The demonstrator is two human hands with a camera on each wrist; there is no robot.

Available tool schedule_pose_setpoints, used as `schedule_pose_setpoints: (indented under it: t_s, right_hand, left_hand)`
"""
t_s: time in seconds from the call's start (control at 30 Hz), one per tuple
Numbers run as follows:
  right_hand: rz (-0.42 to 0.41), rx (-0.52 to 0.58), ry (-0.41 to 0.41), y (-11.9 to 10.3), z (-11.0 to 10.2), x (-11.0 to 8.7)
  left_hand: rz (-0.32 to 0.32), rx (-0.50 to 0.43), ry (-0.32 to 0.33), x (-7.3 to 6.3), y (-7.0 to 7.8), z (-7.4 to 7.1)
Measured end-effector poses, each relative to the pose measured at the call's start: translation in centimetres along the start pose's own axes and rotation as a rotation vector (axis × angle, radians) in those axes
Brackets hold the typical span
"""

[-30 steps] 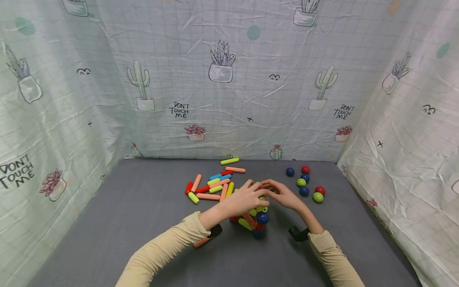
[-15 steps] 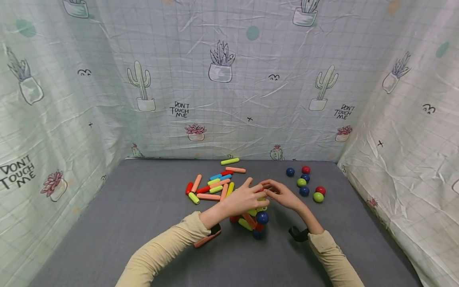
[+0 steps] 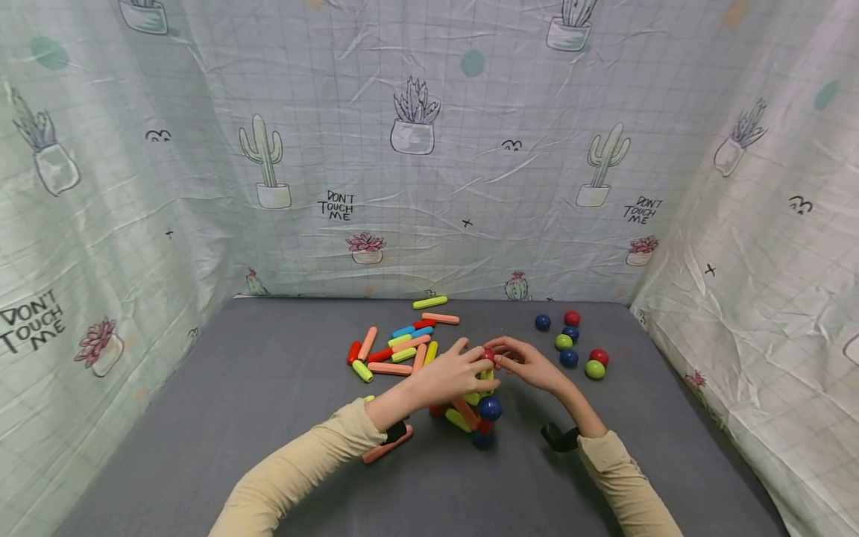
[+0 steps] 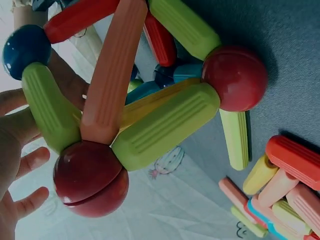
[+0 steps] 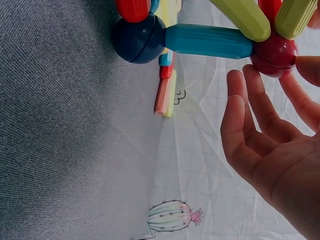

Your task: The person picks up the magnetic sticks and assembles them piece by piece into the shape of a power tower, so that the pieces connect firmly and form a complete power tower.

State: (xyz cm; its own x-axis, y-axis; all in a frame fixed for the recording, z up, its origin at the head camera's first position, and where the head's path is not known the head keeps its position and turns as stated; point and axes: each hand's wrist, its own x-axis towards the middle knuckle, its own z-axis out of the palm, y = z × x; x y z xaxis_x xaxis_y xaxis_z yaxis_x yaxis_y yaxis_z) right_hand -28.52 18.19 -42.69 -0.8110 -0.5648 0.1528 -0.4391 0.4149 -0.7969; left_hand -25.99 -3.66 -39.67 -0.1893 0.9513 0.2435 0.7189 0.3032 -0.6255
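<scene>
Between the hands stands a frame of magnetic rods and balls, with an orange rod, green rods and a blue rod joined at balls. My left hand reaches over its top, thumb and fingers about an upright yellow-green rod. From the right, my right hand pinches a red ball at the top with its fingertips. Lower in the frame are a dark blue ball and another red ball. The left hand and forearm hide the structure's far left side in the head view.
Loose rods in several colours lie scattered behind and left of the frame. Several loose balls sit at the back right. One orange rod lies near my left wrist. A patterned cloth surrounds the grey table.
The red ball at the top has come into clearer view between the fingers. My left hand has shifted slightly left, its index finger dipping a little. The right hand has barely moved.
</scene>
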Motion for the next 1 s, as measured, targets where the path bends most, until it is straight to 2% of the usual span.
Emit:
schedule_pose_setpoints:
  t_s: [0.07,0.13,0.27,0.3,0.4,0.53,0.67,0.77,0.9,1.0]
  right_hand:
    - [-0.001,-0.007,0.0,0.0,0.1,0.0]
    - [0.0,-0.009,0.002,0.0,0.1,0.0]
    - [0.005,-0.007,0.006,0.0,0.2,0.0]
    - [0.005,-0.003,0.008,0.0,0.2,0.0]
    - [0.004,0.009,0.017,-0.1,0.3,0.0]
    - [0.009,0.014,0.02,-0.2,0.3,0.0]
    - [0.023,0.019,0.013,-0.1,0.4,0.1]
    - [0.025,0.03,0.013,0.0,0.3,0.1]
    - [0.006,0.035,0.019,0.0,0.3,0.0]
    - [-0.011,0.029,0.021,0.0,0.4,-0.1]
  left_hand:
    - [-0.01,-0.053,-0.017,-0.3,0.2,-0.2]
    - [-0.047,-0.139,-0.023,-0.6,0.4,-0.3]
    - [-0.138,-0.358,0.052,-1.1,1.4,-0.5]
    - [-0.151,-0.385,0.078,-1.1,1.7,-0.5]
    - [-0.171,-0.382,0.131,-1.1,2.4,-0.4]
    - [-0.193,-0.317,0.14,-1.1,3.0,0.0]
    - [-0.208,-0.329,0.143,-1.2,3.2,0.3]
    - [-0.226,-0.357,0.183,-1.4,3.2,0.4]
    - [-0.26,-0.383,0.242,-2.3,2.9,0.5]
    - [-0.28,-0.373,0.273,-3.6,2.4,0.7]
